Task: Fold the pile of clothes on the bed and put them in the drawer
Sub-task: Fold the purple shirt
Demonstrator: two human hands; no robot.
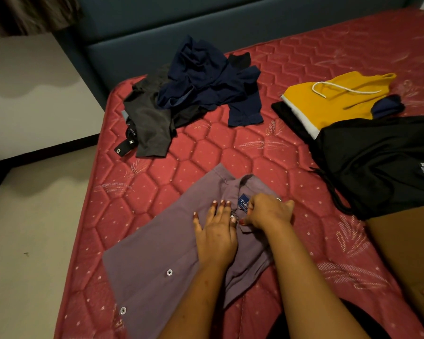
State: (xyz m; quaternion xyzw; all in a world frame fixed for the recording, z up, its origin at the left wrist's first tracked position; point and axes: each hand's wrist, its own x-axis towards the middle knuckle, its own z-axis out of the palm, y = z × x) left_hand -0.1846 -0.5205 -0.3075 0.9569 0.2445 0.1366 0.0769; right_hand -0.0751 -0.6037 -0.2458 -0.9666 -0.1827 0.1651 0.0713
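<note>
The mattress (206,152) is lying under both hands. Off to the right of the right hand (267,212) a black garment (377,162) is sprawling. Beyond both hands the pile (194,94) is sitting unfolded, with yellow shorts (328,104) further right. The shirt (157,253) is lying directly beneath the hands. The left hand (216,233) is pressing flat on it, fingers straight. The right hand is pinching fabric beside the collar label (243,201), seemingly the placket.
</note>
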